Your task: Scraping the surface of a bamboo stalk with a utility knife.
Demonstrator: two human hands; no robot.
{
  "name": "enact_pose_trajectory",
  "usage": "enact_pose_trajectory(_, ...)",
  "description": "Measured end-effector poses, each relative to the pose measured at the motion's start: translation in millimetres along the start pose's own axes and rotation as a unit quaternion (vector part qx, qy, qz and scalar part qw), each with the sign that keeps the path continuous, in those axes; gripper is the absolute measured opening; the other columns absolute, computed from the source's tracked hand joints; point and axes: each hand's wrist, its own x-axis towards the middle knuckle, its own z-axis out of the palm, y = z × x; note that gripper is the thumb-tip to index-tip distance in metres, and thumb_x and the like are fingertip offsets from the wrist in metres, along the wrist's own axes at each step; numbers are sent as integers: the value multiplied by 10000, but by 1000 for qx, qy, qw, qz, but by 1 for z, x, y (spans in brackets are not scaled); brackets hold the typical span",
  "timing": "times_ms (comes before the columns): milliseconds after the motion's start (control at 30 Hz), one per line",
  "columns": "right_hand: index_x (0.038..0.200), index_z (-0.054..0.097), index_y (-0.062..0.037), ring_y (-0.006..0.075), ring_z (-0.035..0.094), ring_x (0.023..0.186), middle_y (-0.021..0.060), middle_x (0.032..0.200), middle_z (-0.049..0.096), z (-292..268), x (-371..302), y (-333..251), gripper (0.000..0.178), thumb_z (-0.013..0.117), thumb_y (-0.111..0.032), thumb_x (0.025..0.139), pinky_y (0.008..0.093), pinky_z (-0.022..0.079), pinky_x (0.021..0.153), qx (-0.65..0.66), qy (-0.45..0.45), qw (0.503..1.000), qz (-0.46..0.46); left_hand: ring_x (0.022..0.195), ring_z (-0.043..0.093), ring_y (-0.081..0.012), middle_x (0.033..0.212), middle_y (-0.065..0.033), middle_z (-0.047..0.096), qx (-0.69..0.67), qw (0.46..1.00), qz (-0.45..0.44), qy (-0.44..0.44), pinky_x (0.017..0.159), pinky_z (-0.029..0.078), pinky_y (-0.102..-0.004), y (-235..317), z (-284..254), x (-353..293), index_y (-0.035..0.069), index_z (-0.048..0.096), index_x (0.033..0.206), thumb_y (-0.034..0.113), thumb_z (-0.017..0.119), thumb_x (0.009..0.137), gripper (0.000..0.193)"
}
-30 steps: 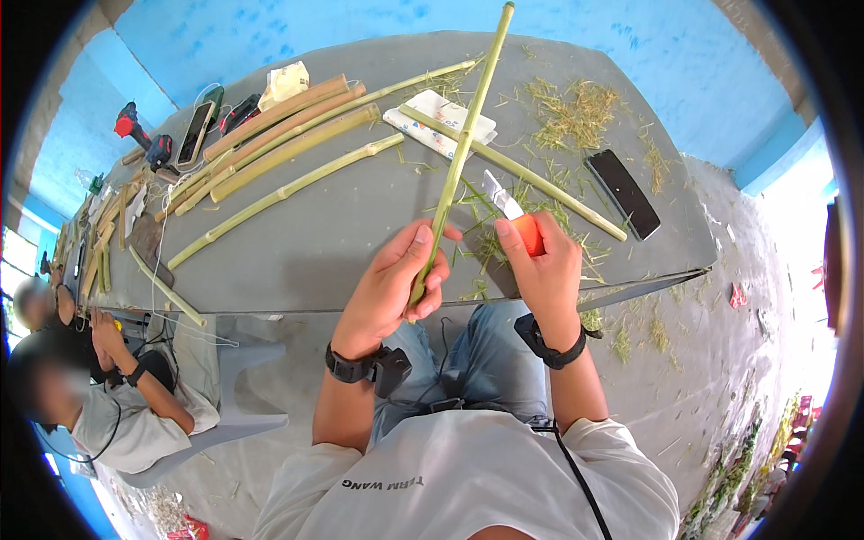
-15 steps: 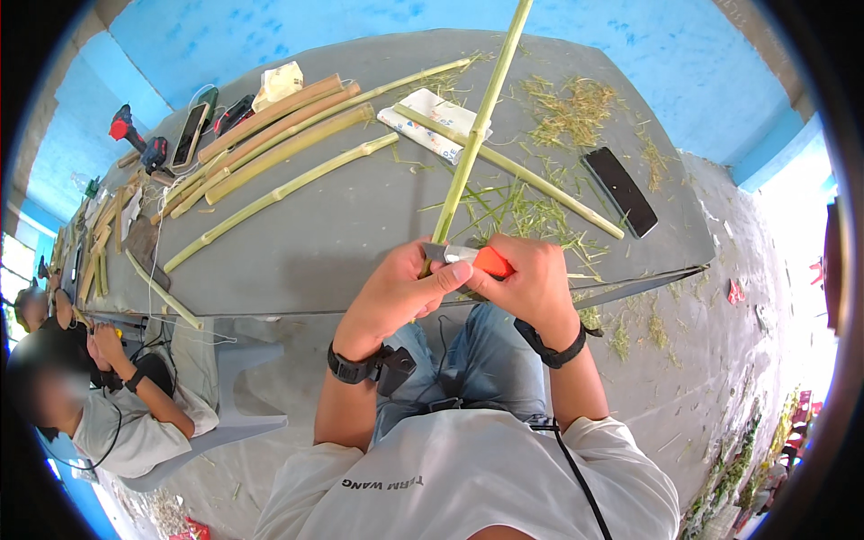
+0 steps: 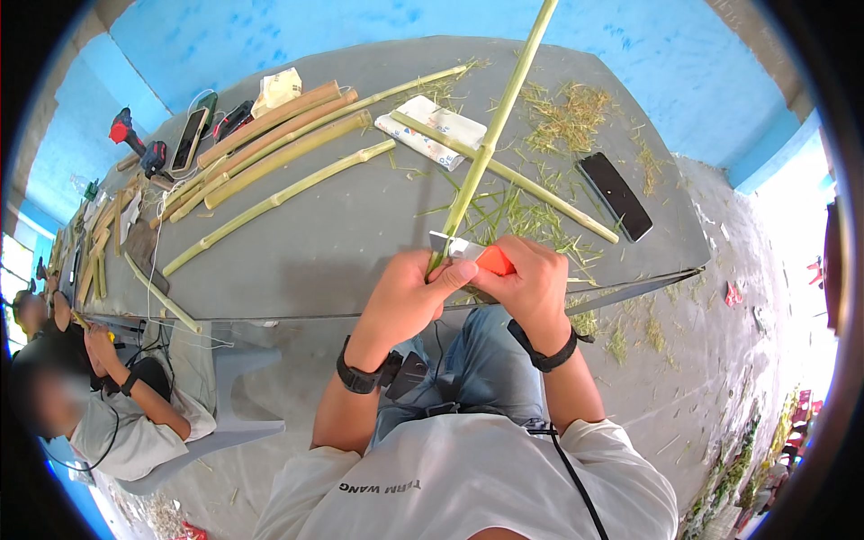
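Note:
A long green bamboo stick [image 3: 490, 144] slants up from my hands, its lower end gripped by my left hand [image 3: 402, 292]. My right hand [image 3: 529, 279] is closed round the orange handle of a utility knife [image 3: 493, 261]. The knife's blade lies across the stick just above my left fingers, and my left thumb presses near the blade. Green shavings [image 3: 526, 216] lie on the table beyond my right hand. Behind the upright stick, another bamboo stick [image 3: 549, 195] rests partly on a folded white sheet [image 3: 438, 130].
Bamboo poles [image 3: 286, 162] lie across the left of the grey table [image 3: 297, 252]. A black phone [image 3: 616, 196] is at right; a cordless drill [image 3: 135, 139] and a second phone [image 3: 189, 139] are far left. Seated at left, a co-worker [image 3: 135, 414] handles something.
The bamboo stick's upper end has swung to the right. My left hand has shifted slightly down, and the knife stays against the stick.

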Motion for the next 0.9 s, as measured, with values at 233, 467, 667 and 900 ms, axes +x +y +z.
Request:
enact_pose_trajectory(233,722,601,-41,301,553,505,118,598,578,-1,1,4,477,830,-452,796,362,447,492,102,99,969,200,472,382,-43,557,53,428,-6,1000,-16,0,417,304,-239,8,-1,-3,128,427,687,461,744,913,513)
enact_pose_trajectory(467,667,576,-58,316,533,494,112,566,528,1,0,6,548,784,-553,777,363,425,469,56,-60,996,19,481,346,-37,572,61,426,-11,999,-21,-34,421,276,-234,12,-8,-3,110,483,723,453,762,902,477)
enact_pose_trajectory(667,689,625,-96,274,589,508,74,590,592,1,0,2,441,827,-484,740,353,449,469,31,-30,999,16,478,373,-39,561,58,424,-1,1000,-3,-16,421,296,-233,4,-5,0,112,460,686,470,754,903,512)
enact_pose_trajectory(900,711,618,-74,282,591,515,85,616,602,2,2,0,406,842,-408,768,349,462,483,23,95,985,140,464,406,-42,544,51,428,47,998,9,44,417,320,-234,6,5,-1,109,458,673,495,723,921,530)
